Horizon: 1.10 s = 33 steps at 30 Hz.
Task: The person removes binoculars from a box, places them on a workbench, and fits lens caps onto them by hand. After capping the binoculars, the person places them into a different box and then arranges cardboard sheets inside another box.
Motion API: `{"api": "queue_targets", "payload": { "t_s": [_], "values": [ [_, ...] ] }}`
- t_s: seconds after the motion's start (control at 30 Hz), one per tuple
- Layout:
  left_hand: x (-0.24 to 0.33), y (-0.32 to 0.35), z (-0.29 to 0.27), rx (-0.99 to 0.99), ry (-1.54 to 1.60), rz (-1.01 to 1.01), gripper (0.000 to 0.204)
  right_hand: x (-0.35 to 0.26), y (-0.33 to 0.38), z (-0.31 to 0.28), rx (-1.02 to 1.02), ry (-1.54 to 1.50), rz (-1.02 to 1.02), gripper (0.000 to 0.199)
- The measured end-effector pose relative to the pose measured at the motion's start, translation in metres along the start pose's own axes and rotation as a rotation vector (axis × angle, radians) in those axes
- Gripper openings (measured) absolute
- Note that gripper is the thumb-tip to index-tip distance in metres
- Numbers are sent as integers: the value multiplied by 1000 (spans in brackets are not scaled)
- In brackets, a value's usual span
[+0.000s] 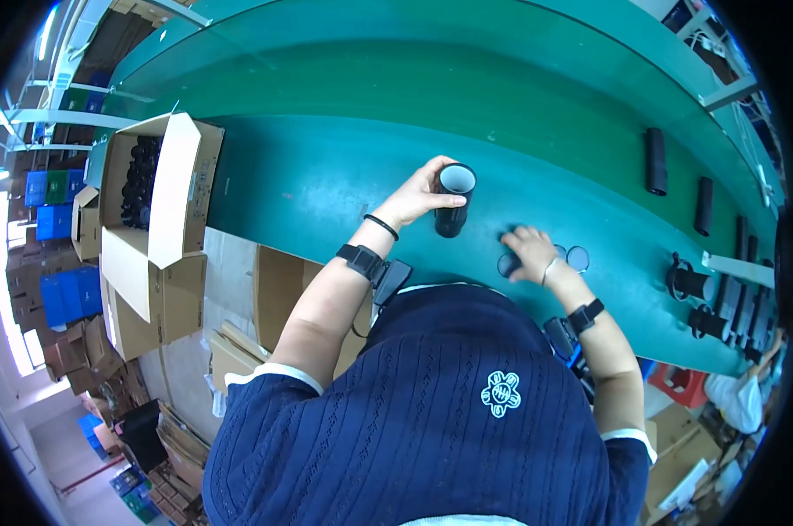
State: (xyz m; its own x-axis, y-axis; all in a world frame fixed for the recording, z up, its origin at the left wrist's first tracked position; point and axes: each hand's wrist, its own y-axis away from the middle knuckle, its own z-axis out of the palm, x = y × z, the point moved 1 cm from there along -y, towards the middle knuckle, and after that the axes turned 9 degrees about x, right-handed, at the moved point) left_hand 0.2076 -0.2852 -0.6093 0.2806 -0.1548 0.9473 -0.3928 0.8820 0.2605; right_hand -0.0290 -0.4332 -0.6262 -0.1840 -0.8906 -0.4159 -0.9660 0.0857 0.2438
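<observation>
My left hand (pixel 427 193) is wrapped round a black cylinder (pixel 451 217), tilted so that its open end and pale inside face up. The fingers go behind its upper part and the thumb lies across the front near the rim. To the right, my right hand (pixel 534 254) bends over the bench with a dark round disc (pixel 507 266) between its fingers and thumb. Whether that disc is lifted off the bench I cannot tell. Beside the wrist lies another round disc (pixel 578 259) with a lighter rim, and a further one is partly hidden by the hand.
The green bench (pixel 326 167) runs across in front of me. An open cardboard box (pixel 174 188) of black parts stands at the left end. Black tubes (pixel 656 162) and several strapped black cylinders (pixel 692 284) stand at the right. A red stool (pixel 677 383) and another person (pixel 736 399) are beyond.
</observation>
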Motion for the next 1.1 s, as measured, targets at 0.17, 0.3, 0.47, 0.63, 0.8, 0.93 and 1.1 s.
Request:
{"api": "queue_targets", "payload": {
  "t_s": [0.17, 0.3, 0.47, 0.63, 0.8, 0.93, 1.1],
  "values": [
    [-2, 13, 6, 5, 189, -100, 61, 8, 14, 33, 40, 54, -49, 63],
    [-5, 16, 10, -3, 54, -58, 64, 9, 1, 21, 270, -307, 73, 60],
    [15, 23, 29, -283, 55, -85, 65, -16, -15, -28, 776, -791, 205, 55],
    [20, 27, 50, -422, 108, -118, 70, -37, -16, -49, 847, -652, 133, 57],
    [28, 29, 51, -395, 145, -32, 69, -24, -12, -29, 650, -1537, 380, 40],
    [28, 27, 54, -386, 133, 15, 69, -14, -12, -5, 363, -2250, 344, 44],
    [27, 27, 52, -400, 143, -140, 70, -20, -9, -12, 331, -2380, 354, 51]
  ]
}}
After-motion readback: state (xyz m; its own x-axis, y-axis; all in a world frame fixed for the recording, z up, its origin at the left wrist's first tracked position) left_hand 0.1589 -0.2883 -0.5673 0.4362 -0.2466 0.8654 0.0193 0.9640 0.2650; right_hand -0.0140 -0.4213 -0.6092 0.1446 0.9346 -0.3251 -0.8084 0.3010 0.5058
